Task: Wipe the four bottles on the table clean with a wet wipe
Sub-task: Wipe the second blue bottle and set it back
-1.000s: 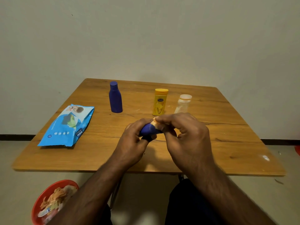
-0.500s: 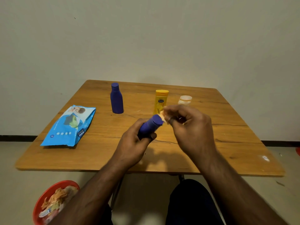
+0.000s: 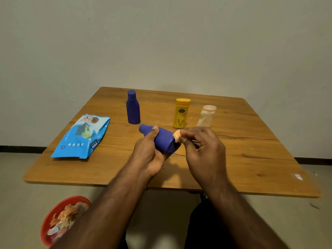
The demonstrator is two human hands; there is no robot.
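The left hand (image 3: 150,155) holds a blue bottle (image 3: 161,139) over the desk (image 3: 251,159). The grip of this hand is closed around the bottle, with the thumb lying across the top of it. The bottle is tipped on its side. Its cap points away and to the left, and its flat bottom points toward the right hand (image 3: 204,150). The right hand pinches a small wad of wet wipe (image 3: 177,136) between the thumb and fingers, so its grip is closed on the wipe. The wipe touches the bottom edge of the held bottle. Three more bottles stand upright farther back on the desk. A second blue bottle (image 3: 133,107) stands on the left, just behind the cap of the held one. A yellow bottle (image 3: 181,113) stands in the middle. A clear bottle (image 3: 206,115) with a pale lid stands just to the right of the yellow one, and the right hand hides its base. A blue pack of wipes (image 3: 83,136) lies flat on the left side of the desk, well apart from the bottles. Down on the floor at the left there is a red bowl (image 3: 53,214) with crumpled scraps in it.
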